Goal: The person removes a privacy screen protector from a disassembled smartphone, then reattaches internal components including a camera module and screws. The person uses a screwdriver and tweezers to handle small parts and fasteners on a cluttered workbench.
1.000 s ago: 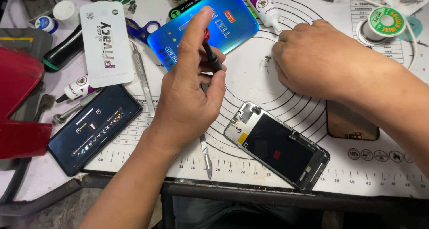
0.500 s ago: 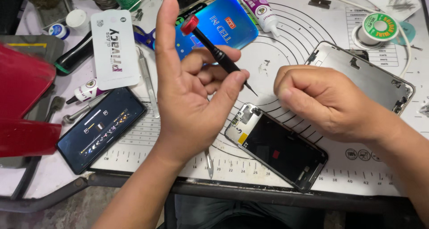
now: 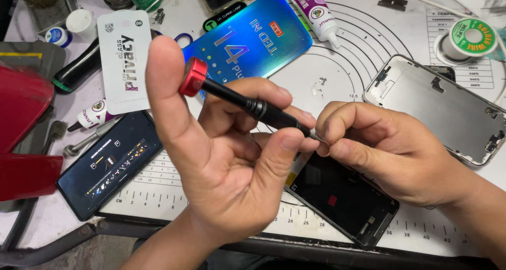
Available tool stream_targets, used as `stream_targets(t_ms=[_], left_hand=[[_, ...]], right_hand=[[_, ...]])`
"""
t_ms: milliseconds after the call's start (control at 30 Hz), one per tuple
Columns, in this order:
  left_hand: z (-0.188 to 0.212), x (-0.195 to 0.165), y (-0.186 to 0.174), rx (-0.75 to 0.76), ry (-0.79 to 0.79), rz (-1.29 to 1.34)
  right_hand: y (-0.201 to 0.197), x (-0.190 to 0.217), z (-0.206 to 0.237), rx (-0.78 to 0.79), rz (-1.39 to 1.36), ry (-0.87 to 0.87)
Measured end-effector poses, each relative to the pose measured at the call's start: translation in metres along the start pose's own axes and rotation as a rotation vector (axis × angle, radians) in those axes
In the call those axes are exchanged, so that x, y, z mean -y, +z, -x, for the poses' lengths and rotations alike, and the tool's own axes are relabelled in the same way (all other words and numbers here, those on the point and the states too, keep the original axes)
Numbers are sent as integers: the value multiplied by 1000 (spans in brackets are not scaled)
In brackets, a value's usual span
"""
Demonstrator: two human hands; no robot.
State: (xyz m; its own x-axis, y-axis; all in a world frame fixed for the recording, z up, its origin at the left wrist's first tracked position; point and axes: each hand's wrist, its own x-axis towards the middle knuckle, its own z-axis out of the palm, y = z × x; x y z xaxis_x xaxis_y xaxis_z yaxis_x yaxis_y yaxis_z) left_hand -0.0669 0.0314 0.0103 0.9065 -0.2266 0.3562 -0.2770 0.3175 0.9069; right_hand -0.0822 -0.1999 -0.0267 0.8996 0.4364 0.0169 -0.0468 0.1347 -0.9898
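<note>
Already the phone is apart: the screen [image 3: 342, 196] lies face up on the mat [image 3: 369, 80] under both hands, and the metal frame [image 3: 443, 106] sits separate at the right, its inner side up. So the opening-up looks done; what remains, as a judgement, is fine work with the screwdriver [image 3: 247, 104], whose tip is being attended to, not yet set on either part. Left hand [image 3: 226, 164] is raised palm up and clenched round the black shaft; the red cap [image 3: 193, 76] rests against the thumb, fingers curl over the lower end. Right hand [image 3: 385, 148] pinches at the tip, thumb and forefinger closed on it just beyond the left fingertips. Whether a screw or bit sits between those fingers I cannot tell; too small. Driver lies slanted, cap high left, tip low right, held above the screen's top corner and clear of it. Frame is well apart from the grip, to the right. Around: blue box [image 3: 253, 43] behind the driver, white card pack [image 3: 124, 59] and a second dark phone [image 3: 110, 164] at left, glue tube [image 3: 316, 11] and solder spool [image 3: 466, 40] along the far edge.
</note>
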Motion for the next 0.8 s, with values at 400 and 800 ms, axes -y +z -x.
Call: stream_targets(t_ms=[400, 800], left_hand=[[20, 18, -6, 99, 274, -204], [26, 27, -5, 127, 403, -265]], right_hand=[[2, 1, 2, -29, -8, 34], [5, 3, -1, -18, 33, -9]])
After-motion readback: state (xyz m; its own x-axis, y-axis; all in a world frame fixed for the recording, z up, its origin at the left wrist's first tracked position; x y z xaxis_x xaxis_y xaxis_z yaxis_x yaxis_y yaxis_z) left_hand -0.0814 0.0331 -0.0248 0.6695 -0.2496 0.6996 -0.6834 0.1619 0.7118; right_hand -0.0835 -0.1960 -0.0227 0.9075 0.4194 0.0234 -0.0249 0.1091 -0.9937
